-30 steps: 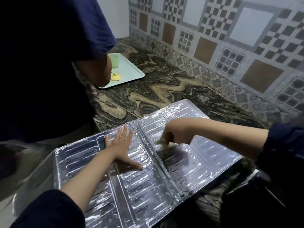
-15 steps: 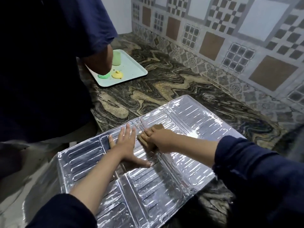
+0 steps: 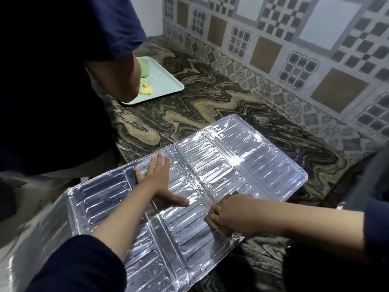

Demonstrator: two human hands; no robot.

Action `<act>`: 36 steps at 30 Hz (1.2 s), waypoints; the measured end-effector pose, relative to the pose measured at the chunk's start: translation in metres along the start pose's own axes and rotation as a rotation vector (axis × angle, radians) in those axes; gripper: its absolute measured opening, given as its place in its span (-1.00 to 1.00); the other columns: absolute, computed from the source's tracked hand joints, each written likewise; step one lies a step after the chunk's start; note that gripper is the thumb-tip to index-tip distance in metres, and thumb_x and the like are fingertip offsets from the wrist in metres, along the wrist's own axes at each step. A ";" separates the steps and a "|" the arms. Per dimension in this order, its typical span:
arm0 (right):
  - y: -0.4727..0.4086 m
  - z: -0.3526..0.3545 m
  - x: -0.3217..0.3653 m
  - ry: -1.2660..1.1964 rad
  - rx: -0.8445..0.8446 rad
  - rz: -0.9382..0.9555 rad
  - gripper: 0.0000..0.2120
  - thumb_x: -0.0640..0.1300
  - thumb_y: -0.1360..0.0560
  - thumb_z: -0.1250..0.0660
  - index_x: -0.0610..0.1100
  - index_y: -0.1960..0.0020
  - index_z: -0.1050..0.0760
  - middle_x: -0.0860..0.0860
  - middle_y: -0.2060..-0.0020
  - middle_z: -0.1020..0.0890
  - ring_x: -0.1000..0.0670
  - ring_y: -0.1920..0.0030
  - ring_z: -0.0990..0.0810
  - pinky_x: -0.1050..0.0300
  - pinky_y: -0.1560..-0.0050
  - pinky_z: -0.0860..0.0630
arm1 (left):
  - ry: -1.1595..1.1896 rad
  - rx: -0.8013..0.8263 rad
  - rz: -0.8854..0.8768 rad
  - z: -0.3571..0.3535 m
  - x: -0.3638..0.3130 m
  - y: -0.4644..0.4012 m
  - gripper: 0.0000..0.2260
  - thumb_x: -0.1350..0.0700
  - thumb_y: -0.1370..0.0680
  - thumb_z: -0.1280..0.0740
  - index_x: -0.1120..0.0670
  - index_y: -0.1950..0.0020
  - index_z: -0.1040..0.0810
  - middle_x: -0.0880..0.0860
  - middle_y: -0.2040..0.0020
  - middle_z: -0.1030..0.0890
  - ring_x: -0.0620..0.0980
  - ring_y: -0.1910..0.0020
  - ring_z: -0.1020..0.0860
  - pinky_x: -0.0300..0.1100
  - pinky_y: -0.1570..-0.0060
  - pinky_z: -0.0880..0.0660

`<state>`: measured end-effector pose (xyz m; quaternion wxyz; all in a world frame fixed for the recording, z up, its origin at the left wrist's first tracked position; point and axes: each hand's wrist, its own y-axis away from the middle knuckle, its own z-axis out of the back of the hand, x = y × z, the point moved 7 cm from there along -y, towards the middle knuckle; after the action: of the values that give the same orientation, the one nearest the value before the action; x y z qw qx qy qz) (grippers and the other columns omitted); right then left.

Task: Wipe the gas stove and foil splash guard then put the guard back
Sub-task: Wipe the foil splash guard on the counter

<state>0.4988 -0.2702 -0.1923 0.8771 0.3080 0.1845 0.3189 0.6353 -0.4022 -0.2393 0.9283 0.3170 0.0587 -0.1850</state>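
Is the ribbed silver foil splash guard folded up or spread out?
Spread out: the ribbed silver foil splash guard lies flat on the marbled countertop, panels side by side.

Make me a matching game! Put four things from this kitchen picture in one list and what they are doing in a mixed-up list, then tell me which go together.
Things:
1. left hand
2. right hand
3. foil guard
4. yellow blob

States:
A. lies on the pale tray
B. lies unfolded on the counter
C. presses flat with straight fingers
D. grips a brown sponge

Pairs: 1-C, 2-D, 3-B, 4-A
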 end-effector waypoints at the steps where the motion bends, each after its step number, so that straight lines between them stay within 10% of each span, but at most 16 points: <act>1: 0.003 0.001 0.003 -0.013 0.007 0.003 -0.74 -0.16 -0.51 -0.22 -0.19 -0.17 -0.48 -0.18 -0.15 -0.56 -0.26 -0.05 -0.58 -0.11 0.05 -0.55 | -0.002 0.001 -0.001 0.000 0.000 0.000 0.41 -0.56 -0.01 -0.35 0.01 -0.46 0.50 0.03 -0.38 0.61 0.10 -0.42 0.50 0.35 -0.28 0.40; 10: 0.031 0.004 0.006 -0.404 0.350 0.038 -0.70 -0.31 -0.31 -0.37 -0.12 0.00 -0.65 -0.12 0.14 -0.71 -0.10 0.19 -0.63 0.13 0.17 -0.53 | -0.015 -0.009 -0.003 0.000 0.000 0.001 0.42 -0.59 0.01 -0.32 0.02 -0.46 0.49 0.04 -0.38 0.61 0.10 -0.42 0.50 0.37 -0.27 0.40; 13: 0.024 0.032 -0.027 -0.748 0.220 -0.060 -0.49 -0.43 -0.32 -0.19 -0.12 -0.17 -0.62 -0.01 0.00 -0.71 0.14 0.18 -0.63 0.23 0.13 -0.57 | -0.023 -0.006 -0.001 0.000 -0.001 0.001 0.42 -0.59 0.01 -0.32 0.03 -0.47 0.48 0.04 -0.38 0.61 0.11 -0.42 0.50 0.38 -0.26 0.41; 19: -0.010 0.056 -0.083 -1.108 -0.089 -0.298 -0.62 -0.32 -0.37 -0.36 -0.15 -0.17 -0.47 -0.14 -0.06 -0.59 -0.09 -0.05 -0.56 0.02 -0.04 -0.55 | -0.030 0.004 0.010 0.001 -0.002 0.002 0.43 -0.56 0.01 -0.34 0.05 -0.46 0.49 0.05 -0.39 0.59 0.11 -0.43 0.49 0.39 -0.30 0.38; 25: -0.021 0.074 -0.098 -0.678 -0.535 -0.566 -0.46 -0.14 -0.41 -0.34 -0.12 -0.36 -0.29 -0.12 -0.24 -0.44 -0.15 -0.24 -0.47 -0.04 -0.15 -0.50 | -0.024 -0.007 0.021 0.000 -0.002 -0.002 0.42 -0.56 -0.01 -0.35 0.04 -0.46 0.50 0.05 -0.39 0.60 0.11 -0.42 0.51 0.39 -0.27 0.39; 31: -0.049 0.022 -0.027 -0.523 -0.074 -0.487 0.15 0.17 -0.21 -0.55 0.04 -0.54 0.12 -0.18 -0.50 -0.06 -0.32 -0.43 -0.19 -0.33 -0.37 -0.22 | -0.031 -0.018 0.027 0.001 -0.001 -0.004 0.39 -0.53 -0.05 -0.37 0.04 -0.48 0.46 0.05 -0.40 0.59 0.10 -0.44 0.48 0.38 -0.29 0.36; 36: -0.052 0.030 -0.037 -0.462 -0.333 -0.554 -0.09 0.09 -0.33 -0.43 -0.03 -0.50 0.01 -0.20 -0.41 -0.24 -0.29 -0.38 -0.27 -0.37 -0.34 -0.18 | -0.039 -0.021 0.032 0.001 -0.002 -0.004 0.40 -0.54 -0.04 -0.37 0.04 -0.49 0.45 0.04 -0.40 0.59 0.10 -0.44 0.48 0.39 -0.31 0.33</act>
<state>0.5103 -0.3391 -0.1996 0.9864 0.1636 0.0041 0.0179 0.6321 -0.4048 -0.2401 0.9354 0.3046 0.0375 -0.1756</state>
